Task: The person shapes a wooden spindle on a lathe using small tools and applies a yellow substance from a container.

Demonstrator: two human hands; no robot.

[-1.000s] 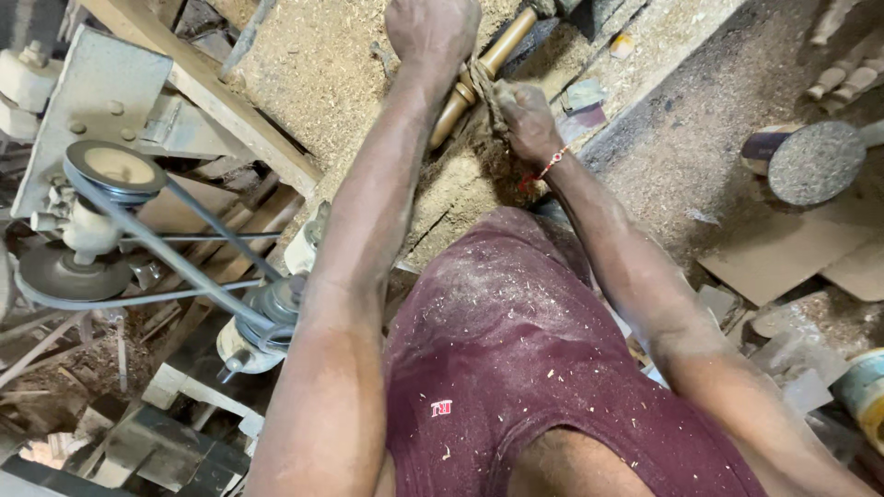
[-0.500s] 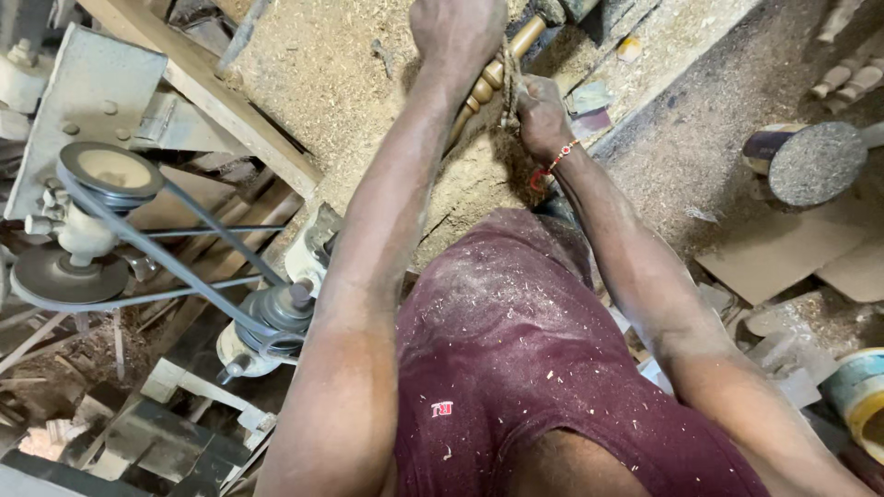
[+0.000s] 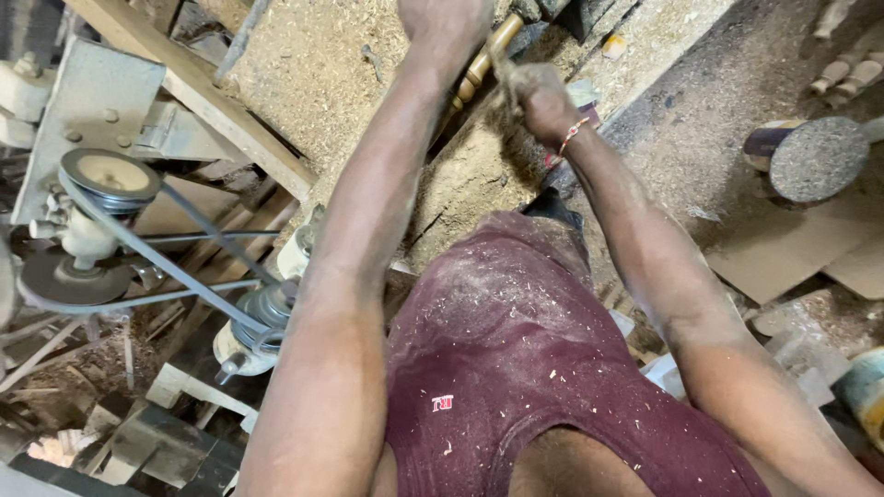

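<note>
A turned wooden spindle (image 3: 481,61), pale yellow with ringed grooves, lies across a sawdust-covered bench (image 3: 322,64) at the top of the view. My right hand (image 3: 543,99), with a beaded band on its wrist, is closed on a thin strand of fibres (image 3: 504,75) that runs up over the spindle. My left hand (image 3: 444,20) is a closed fist just above the spindle, partly cut off by the top edge, and seems to grip the strand's other end. My dusty maroon shirt (image 3: 516,368) fills the lower middle.
Belt-driven pulleys (image 3: 109,177) and a small motor (image 3: 258,327) stand on the left under a slanted wooden beam (image 3: 212,101). A round gritty disc (image 3: 818,158), cardboard sheets (image 3: 792,253) and turned wooden pieces (image 3: 843,72) lie on the dusty floor at right.
Both hands have shifted upward in view, toward the spindle. The left fist now reaches the top edge, and the right hand has drawn the strand closer to the wood.
</note>
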